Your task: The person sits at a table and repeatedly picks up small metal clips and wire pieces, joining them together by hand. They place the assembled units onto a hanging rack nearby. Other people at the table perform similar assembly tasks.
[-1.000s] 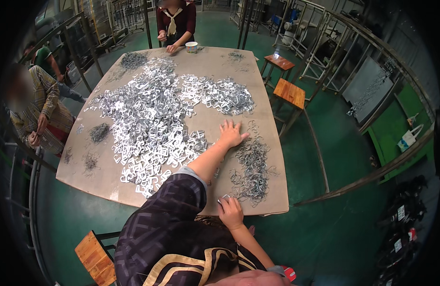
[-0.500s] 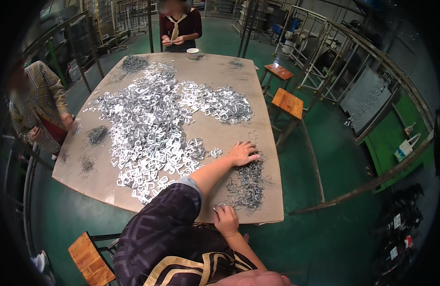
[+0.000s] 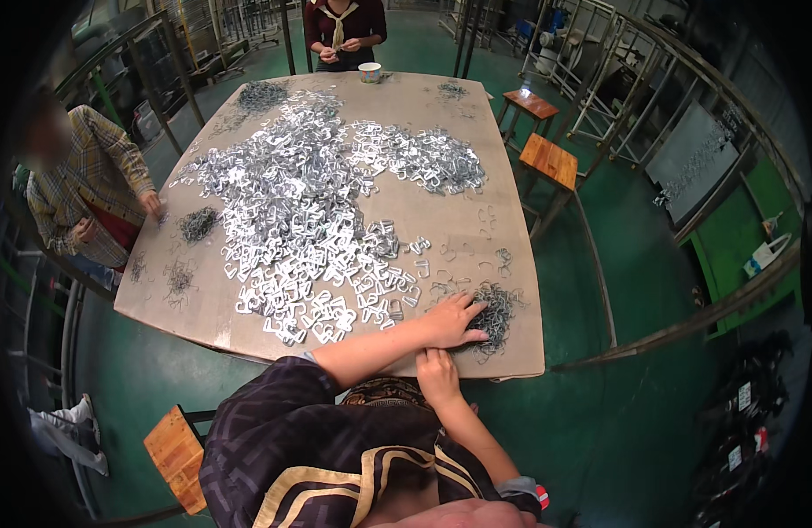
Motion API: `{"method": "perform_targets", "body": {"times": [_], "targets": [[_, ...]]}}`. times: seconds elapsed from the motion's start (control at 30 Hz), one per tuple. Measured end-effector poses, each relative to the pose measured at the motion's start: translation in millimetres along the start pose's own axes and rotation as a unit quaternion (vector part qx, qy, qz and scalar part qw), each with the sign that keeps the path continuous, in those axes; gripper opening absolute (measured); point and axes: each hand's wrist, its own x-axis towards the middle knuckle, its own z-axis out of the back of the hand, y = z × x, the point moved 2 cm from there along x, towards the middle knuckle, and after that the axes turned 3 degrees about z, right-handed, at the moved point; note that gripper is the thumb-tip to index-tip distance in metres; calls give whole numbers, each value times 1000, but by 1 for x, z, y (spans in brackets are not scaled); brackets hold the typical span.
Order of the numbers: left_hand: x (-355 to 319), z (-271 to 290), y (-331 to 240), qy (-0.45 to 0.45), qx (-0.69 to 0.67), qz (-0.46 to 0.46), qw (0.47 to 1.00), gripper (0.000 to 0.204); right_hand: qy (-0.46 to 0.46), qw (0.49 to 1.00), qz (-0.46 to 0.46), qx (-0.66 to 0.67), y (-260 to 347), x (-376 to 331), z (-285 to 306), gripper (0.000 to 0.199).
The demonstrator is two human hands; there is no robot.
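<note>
The surface (image 3: 445, 216) carries everything. Its biggest load is the long heap of pale, flat metal hooks (image 3: 282, 211), spread over the middle and down toward the near edge; this part I judge to be largely left to do, since the hooks lie mixed in all directions. A second pale heap (image 3: 423, 158) lies to the right, toward the far side, also loose and without order.

Smaller is the near wire heap (image 3: 498, 319), of thin bent pieces, at the near right corner. It is rather compact, so the gathering here seems mostly done. The left hand (image 3: 454, 323) lies at its left side, fingers spread wide and touching it. The right hand (image 3: 438, 377) is at the near edge, just below the left one, fingers curled narrow; I cannot tell whether it holds something.

Still smaller is the left wire heap (image 3: 197, 225), apart from the pale hooks. The smallest are some stray wires (image 3: 486, 220) above the near wire heap, not yet joined to it.
</note>
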Motion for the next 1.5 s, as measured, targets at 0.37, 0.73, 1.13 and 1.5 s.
{"method": "perform_targets", "body": {"times": [0.37,0.73,1.13,1.5], "targets": [[43,51,93,-125,37,97,987,15,89,994,15,-61,9,18,13,17],[61,17,69,-26,301,35,953,9,147,987,17,-62,14,27,13,7],[-7,21,104,-276,100,23,956,18,59,998,-3,-9,4,4,12,17],[-80,43,56,-245,-199,82,945,13,-94,983,-113,111,-15,10,47,35]]}}
